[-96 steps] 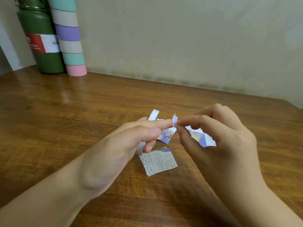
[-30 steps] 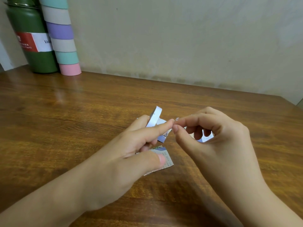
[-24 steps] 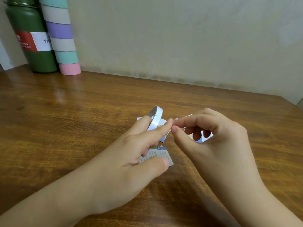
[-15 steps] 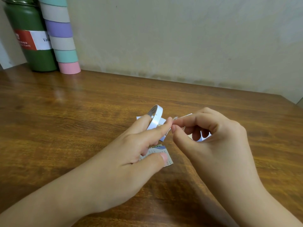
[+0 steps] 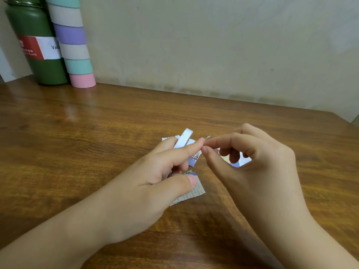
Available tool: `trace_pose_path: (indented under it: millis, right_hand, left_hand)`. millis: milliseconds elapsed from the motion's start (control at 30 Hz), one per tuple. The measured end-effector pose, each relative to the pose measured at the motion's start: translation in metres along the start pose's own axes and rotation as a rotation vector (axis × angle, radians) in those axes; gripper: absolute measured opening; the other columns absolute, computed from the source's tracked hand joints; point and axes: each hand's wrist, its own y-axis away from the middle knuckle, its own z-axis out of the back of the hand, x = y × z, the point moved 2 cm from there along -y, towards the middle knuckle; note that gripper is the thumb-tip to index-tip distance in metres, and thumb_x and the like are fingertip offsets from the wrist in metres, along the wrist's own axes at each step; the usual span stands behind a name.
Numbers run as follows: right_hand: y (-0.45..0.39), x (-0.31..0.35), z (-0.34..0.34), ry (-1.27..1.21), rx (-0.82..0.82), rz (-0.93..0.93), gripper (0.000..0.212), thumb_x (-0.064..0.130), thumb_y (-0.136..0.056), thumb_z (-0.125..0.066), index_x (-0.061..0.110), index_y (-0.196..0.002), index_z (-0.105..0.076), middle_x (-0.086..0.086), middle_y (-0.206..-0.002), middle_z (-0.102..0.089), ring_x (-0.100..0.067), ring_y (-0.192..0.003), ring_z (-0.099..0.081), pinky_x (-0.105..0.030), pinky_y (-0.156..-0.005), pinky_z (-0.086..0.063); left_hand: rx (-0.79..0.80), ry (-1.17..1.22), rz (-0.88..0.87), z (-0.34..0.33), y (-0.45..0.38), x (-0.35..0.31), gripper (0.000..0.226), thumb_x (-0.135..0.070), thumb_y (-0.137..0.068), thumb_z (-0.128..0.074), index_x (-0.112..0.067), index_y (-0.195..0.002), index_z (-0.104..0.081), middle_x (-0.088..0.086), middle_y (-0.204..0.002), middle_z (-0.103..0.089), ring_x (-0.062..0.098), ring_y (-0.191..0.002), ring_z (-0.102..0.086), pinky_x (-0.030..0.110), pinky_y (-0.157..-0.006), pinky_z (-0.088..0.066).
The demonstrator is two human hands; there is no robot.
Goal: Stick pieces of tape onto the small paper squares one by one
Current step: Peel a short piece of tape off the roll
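- A wooden table (image 5: 97,133) fills the view, a pale wall behind it.
- Just under the left hand's thumb lies a printed paper square (image 5: 194,193).
- The left hand (image 5: 147,183) grips a small white tape roll (image 5: 183,140).
- The right hand (image 5: 250,162) pinches the tape end (image 5: 207,137) at the left fingertip; more paper squares (image 5: 242,162) lie beneath it.
- Far beyond the left hand stand a green bottle (image 5: 38,45) and stacked tape rolls (image 5: 73,47).

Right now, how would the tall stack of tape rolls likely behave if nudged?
The stack of tape rolls looks tall and narrow, so it would probably topple. It leans toward the green bottle, which may brace it. Loose rolls would likely roll.
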Motion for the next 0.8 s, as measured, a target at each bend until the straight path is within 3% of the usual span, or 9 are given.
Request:
trace_pose_path:
  millis: [67, 167, 400, 800]
  right_hand:
    - [0.0005, 0.0003, -0.0003, 0.04, -0.007, 0.019, 0.003, 0.023, -0.074, -0.071, 0.022, -0.073, -0.074, 0.013, -0.065, -0.047, -0.005, -0.064, -0.046, -0.01, -0.059, -0.036]
    - [0.0012, 0.001, -0.0007, 0.048, -0.003, 0.007, 0.004, 0.024, -0.074, -0.069, 0.023, -0.073, -0.073, 0.014, -0.066, -0.047, -0.007, -0.065, -0.047, -0.015, -0.058, -0.036]
    - [-0.0001, 0.0001, 0.0003, -0.023, -0.003, -0.017, 0.004, 0.018, -0.071, -0.07, 0.021, -0.069, -0.071, 0.018, -0.065, -0.045, -0.004, -0.061, -0.045, -0.005, -0.06, -0.034]
    - [0.0014, 0.0003, -0.0009, -0.004, -0.013, -0.007, 0.002, 0.022, -0.073, -0.071, 0.023, -0.071, -0.073, 0.014, -0.064, -0.049, -0.007, -0.063, -0.048, -0.01, -0.058, -0.036]
  left_hand:
    - [0.0, -0.011, -0.004, -0.0011, -0.0005, 0.0012, 0.062, -0.052, -0.067, -0.047, -0.049, -0.129, -0.048, -0.012, -0.087, -0.04, 0.013, -0.086, -0.047, 0.016, -0.077, -0.039]
    - [0.002, -0.075, -0.022, -0.0029, -0.0009, 0.0011, 0.067, -0.053, -0.067, -0.044, -0.046, -0.133, -0.044, -0.018, -0.084, -0.038, 0.002, -0.076, -0.044, 0.008, -0.072, -0.036]
    - [-0.003, -0.046, -0.033, -0.0018, -0.0012, 0.0002, 0.063, -0.052, -0.067, -0.045, -0.046, -0.13, -0.048, -0.019, -0.084, -0.039, -0.002, -0.074, -0.042, 0.004, -0.072, -0.034]
    - [0.015, -0.198, -0.058, -0.0049, 0.0012, 0.0023, 0.07, -0.053, -0.07, -0.043, -0.044, -0.138, -0.038, -0.02, -0.092, -0.039, 0.007, -0.089, -0.047, 0.009, -0.081, -0.036]
